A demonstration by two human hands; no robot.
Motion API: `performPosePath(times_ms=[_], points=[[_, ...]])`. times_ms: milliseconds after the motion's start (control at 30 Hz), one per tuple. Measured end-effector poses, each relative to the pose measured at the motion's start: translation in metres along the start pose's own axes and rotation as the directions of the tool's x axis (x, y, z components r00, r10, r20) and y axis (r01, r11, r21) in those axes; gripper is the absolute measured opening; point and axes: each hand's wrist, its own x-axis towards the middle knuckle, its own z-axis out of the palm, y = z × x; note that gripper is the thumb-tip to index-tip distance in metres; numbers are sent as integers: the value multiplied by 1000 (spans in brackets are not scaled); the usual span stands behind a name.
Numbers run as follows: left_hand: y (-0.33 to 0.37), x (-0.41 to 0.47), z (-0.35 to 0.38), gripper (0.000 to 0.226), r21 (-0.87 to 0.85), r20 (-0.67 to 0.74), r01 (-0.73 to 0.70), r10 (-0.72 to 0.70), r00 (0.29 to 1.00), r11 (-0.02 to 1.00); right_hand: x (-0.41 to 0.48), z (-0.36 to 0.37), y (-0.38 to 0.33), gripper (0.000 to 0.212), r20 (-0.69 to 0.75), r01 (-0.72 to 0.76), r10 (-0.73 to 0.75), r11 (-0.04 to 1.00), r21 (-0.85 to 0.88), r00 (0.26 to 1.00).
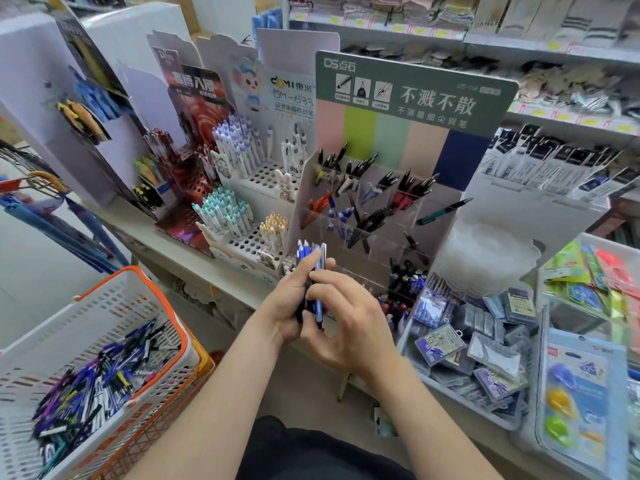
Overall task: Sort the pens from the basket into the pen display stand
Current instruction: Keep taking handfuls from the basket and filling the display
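A small bundle of blue pens (309,255) stands upright between both hands at the centre of the view. My left hand (290,303) grips the bundle from the left. My right hand (349,317) curls its fingers round the bundle from the right. The tiered clear pen display stand (381,216) with a green header sits just behind the hands and holds black, blue and red pens in its compartments. The white basket with an orange rim (166,296) stands at lower left, with many mixed pens (93,382) piled inside it.
White cardboard stands of click pens (239,209) fill the shelf to the left of the display stand. A clear tray of boxed refills (478,351) lies to the right, with packaged stationery (585,386) beyond it. An orange basket sits under the white one.
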Motion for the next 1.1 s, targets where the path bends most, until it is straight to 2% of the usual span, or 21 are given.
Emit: performPosePath(times_ms=[100,200,300,400,467,567,633,733,867,967,1100], points=[[2,1,0,29,51,2,-52,52,999,997,-1,0,3,16,-7,-41,41,999,-9,999],[6,2,4,28,146,14,-86,85,996,985,5,-2,4,8,-184,-247,255,967,65,949],[7,4,9,25,279,3,-106,110,994,954,21,-4,12,11,-252,-488,505,863,133,825],[6,6,15,12,364,34,-100,94,995,926,36,-5,26,19,-223,-673,686,725,143,692],[8,8,18,10,385,56,-103,88,995,917,44,-8,32,17,-154,-751,766,643,150,624],[15,13,19,13,409,69,-108,87,994,906,52,-11,40,7,-57,-818,863,494,295,501],[20,17,19,14,398,75,-97,73,994,912,57,-9,46,9,-60,-823,884,455,340,464],[27,28,21,18,326,52,-83,70,996,942,67,-8,50,14,-165,-779,863,502,376,477],[36,48,20,26,284,25,-48,42,999,958,84,-23,55,18,-407,-661,760,645,383,506],[44,60,22,24,254,65,-26,10,998,967,98,-37,63,16,-569,-586,636,751,304,521],[53,71,26,17,286,125,-62,27,992,956,114,-46,76,15,-692,-554,495,816,164,525]])
